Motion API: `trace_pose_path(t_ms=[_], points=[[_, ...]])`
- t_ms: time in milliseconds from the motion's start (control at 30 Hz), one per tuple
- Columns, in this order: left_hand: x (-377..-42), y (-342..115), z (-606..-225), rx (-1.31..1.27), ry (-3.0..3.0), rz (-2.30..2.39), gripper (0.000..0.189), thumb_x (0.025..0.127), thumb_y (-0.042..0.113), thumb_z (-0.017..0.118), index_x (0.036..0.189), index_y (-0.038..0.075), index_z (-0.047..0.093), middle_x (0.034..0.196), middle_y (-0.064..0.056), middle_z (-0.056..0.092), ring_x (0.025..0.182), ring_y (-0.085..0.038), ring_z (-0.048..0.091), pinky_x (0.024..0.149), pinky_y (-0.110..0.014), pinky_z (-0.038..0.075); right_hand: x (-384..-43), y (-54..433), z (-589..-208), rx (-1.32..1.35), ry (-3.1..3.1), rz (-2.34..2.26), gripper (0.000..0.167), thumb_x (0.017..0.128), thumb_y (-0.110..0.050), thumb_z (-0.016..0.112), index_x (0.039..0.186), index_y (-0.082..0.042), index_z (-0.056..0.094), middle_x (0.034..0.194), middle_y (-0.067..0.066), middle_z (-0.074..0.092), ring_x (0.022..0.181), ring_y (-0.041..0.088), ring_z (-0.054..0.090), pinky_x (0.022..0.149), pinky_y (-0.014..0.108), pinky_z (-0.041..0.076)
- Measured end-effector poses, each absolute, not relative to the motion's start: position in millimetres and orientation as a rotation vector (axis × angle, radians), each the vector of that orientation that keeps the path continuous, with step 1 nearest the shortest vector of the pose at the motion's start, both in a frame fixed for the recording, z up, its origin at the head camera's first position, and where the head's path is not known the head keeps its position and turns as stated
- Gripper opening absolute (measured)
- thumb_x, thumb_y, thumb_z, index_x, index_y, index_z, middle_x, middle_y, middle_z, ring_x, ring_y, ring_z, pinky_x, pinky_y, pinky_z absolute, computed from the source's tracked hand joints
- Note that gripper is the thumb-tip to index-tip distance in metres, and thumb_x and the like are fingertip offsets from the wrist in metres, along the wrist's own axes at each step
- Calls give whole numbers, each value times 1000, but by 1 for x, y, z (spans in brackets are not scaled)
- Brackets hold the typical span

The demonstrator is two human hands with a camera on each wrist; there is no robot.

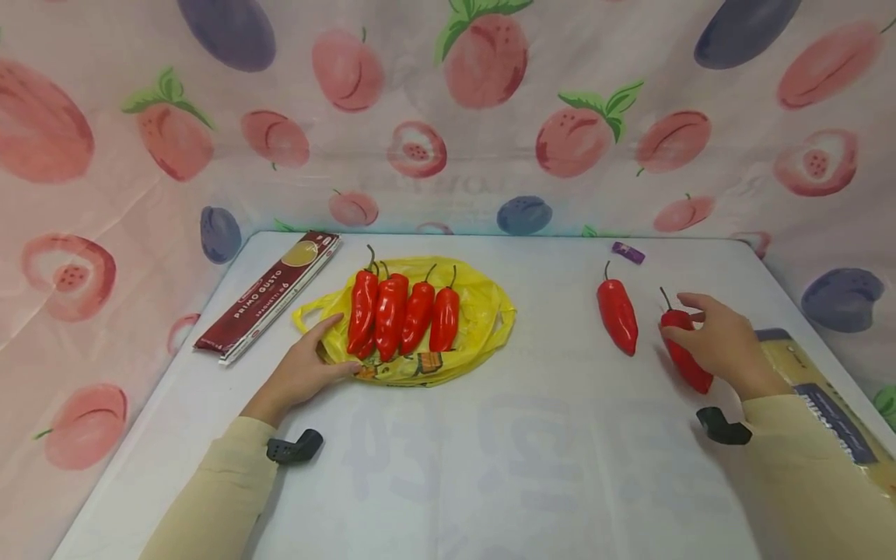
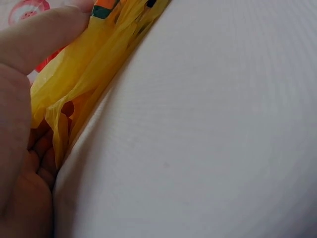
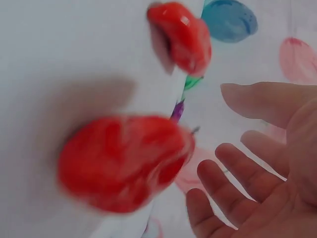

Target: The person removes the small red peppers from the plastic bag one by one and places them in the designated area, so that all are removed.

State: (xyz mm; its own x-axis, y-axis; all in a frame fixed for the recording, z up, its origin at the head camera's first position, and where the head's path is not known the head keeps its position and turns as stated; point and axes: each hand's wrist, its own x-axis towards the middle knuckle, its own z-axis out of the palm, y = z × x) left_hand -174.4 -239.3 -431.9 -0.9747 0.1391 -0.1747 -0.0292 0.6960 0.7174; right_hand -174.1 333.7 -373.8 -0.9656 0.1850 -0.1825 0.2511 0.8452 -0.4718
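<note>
A yellow plastic bag lies spread left of the middle, with several long red peppers side by side on it, stems pointing away. My left hand is at the bag's left side, its thumb touching the printed near edge. In the left wrist view the yellow plastic runs between thumb and fingers. On the right, my right hand reaches around a red pepper. Its thumb and fingers are spread apart in the right wrist view, beside that blurred pepper. Another red pepper lies just left.
A dark red spaghetti pack lies at an angle on the far left. At the right edge, partly behind my forearm, is a clear pack with a blue label. A small purple packet lies at the back, near the fruit-print curtain.
</note>
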Motion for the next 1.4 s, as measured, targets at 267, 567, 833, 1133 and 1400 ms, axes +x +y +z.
trace_pose_path(t_ms=[267,567,833,1133,1400], points=[[-175,-241,-433,67,2686,1144,105,78,58,79,160,18,26,159,-20,30,143,-44,26,111,-68,25,-167,349,-384,386,2841,-704,82,91,-22,73,152,7,26,136,43,34,118,61,38,79,60,56],[-174,-238,-429,44,2687,1137,104,79,57,78,160,17,26,159,-19,30,144,-43,26,111,-67,25,-178,349,-395,451,2810,-717,79,93,-20,70,153,5,26,132,40,37,116,57,38,75,57,57],[-175,-238,-428,54,2688,1132,104,79,57,78,160,18,26,159,-19,30,144,-43,26,111,-67,26,-198,340,-395,382,2853,-753,75,96,-19,65,155,3,24,135,40,36,119,58,37,85,64,52],[-176,-237,-429,53,2677,1127,105,78,59,78,160,18,25,159,-19,30,143,-43,27,110,-68,26,-218,332,-398,362,2863,-794,74,98,-19,64,156,1,23,141,40,33,125,58,35,91,66,47],[-176,-238,-429,52,2674,1137,107,77,60,78,160,19,25,159,-19,29,143,-43,26,110,-68,26,-224,329,-400,385,2857,-817,74,98,-16,64,157,1,21,144,39,31,129,58,32,91,66,47]])
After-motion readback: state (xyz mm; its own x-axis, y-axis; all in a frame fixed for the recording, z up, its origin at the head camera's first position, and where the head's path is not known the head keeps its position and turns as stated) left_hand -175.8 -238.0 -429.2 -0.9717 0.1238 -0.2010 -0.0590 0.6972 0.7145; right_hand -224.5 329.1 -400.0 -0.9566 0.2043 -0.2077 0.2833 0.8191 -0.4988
